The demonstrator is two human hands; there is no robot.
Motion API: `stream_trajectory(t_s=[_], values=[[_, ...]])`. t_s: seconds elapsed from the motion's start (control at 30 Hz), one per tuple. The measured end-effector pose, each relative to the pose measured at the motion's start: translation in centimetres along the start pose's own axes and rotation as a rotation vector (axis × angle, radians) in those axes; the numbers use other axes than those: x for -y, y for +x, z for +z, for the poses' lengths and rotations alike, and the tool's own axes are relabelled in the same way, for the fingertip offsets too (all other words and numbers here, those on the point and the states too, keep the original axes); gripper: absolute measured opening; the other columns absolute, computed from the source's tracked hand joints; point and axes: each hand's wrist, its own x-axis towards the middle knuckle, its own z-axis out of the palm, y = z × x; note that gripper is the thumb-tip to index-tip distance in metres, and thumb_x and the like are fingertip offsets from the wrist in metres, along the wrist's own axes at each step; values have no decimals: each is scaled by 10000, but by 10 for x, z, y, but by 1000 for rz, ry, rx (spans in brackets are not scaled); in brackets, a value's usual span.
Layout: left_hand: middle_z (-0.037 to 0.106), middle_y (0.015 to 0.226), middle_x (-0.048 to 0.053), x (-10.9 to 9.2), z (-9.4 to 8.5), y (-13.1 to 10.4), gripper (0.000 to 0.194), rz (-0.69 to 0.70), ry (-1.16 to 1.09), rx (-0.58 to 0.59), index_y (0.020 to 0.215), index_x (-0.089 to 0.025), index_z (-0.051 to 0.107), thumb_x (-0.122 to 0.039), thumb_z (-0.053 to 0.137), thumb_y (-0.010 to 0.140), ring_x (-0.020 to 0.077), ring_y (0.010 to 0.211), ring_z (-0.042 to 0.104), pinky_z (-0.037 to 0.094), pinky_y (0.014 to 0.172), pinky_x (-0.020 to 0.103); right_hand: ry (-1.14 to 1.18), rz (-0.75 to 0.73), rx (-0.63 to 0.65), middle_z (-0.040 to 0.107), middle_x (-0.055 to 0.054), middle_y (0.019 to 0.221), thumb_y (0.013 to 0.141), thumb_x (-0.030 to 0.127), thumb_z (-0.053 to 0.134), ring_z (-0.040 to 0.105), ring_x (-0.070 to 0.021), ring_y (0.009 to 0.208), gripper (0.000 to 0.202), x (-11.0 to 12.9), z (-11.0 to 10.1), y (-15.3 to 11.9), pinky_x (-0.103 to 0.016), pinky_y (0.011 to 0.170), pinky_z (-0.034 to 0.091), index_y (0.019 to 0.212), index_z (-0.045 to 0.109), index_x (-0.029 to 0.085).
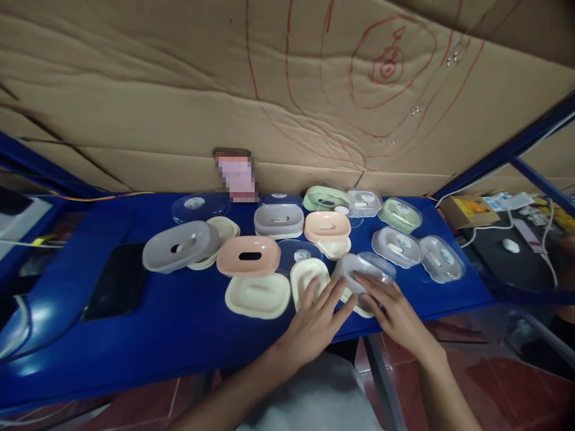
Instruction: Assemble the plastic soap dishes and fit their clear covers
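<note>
My left hand (pixel 317 320) has its fingers spread over a cream soap tray (pixel 309 270), with fingertips at the left edge of a grey soap dish (pixel 345 268). On that same grey dish lie the fingers of my right hand (pixel 393 308), with its thumb low at the near side. A clear lid (pixel 380 265) is just behind the dish. Partly hidden beneath the dish and hands is another cream tray (pixel 363 306). To the left are a cream tray (pixel 257 296) and a peach soap dish (pixel 248 256) with a dark oval slot.
Grey (pixel 177 248), peach (pixel 327 225) and green (pixel 326 197) dishes spread across the blue table (pixel 179 335). Lidded grey (pixel 396 246) and green (pixel 399 215) ones stand at right. A dark flat device (pixel 115 281) lies left; a phone (pixel 236 175) leans on cardboard (pixel 171 120).
</note>
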Motion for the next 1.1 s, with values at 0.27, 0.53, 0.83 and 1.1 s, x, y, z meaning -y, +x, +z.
stream_trajectory(t_s=[0.27, 0.53, 0.83, 1.1], values=[[592, 1549, 152, -11, 9, 26, 343, 23, 31, 62, 1396, -172, 649, -211, 514, 1083, 333, 1476, 498, 376, 1211, 636, -164, -79, -223, 662, -84, 1508, 1104, 267, 481, 588, -305, 1441, 389, -43, -42, 50, -574, 1216, 429, 1447, 661, 302], [621, 1494, 161, -18, 17, 31, 302, -82, -8, 121, 1284, -173, 696, -356, 572, 1078, 355, 1483, 489, 303, 1251, 679, -300, 308, -186, 474, -153, 1672, 995, 597, 621, 439, -432, 1542, 716, -137, -26, 17, -708, 1176, 410, 1630, 456, 313], [476, 1658, 51, -51, 13, 38, 316, 271, -44, 67, 1366, -326, 657, -287, 472, 1113, 269, 1518, 445, 447, 1207, 564, -351, 406, -406, 477, -209, 1643, 1062, 553, 517, 436, -458, 1511, 627, -102, 17, 52, -722, 1107, 459, 1610, 477, 251], [622, 1515, 14, -9, -30, 38, 326, 156, -61, -42, 1391, -316, 658, -260, 503, 1110, 217, 1422, 519, 160, 1360, 646, -243, 375, -430, 474, -211, 1604, 1045, 621, 535, 457, -444, 1484, 632, -109, 14, 47, -725, 1127, 425, 1570, 528, 269]])
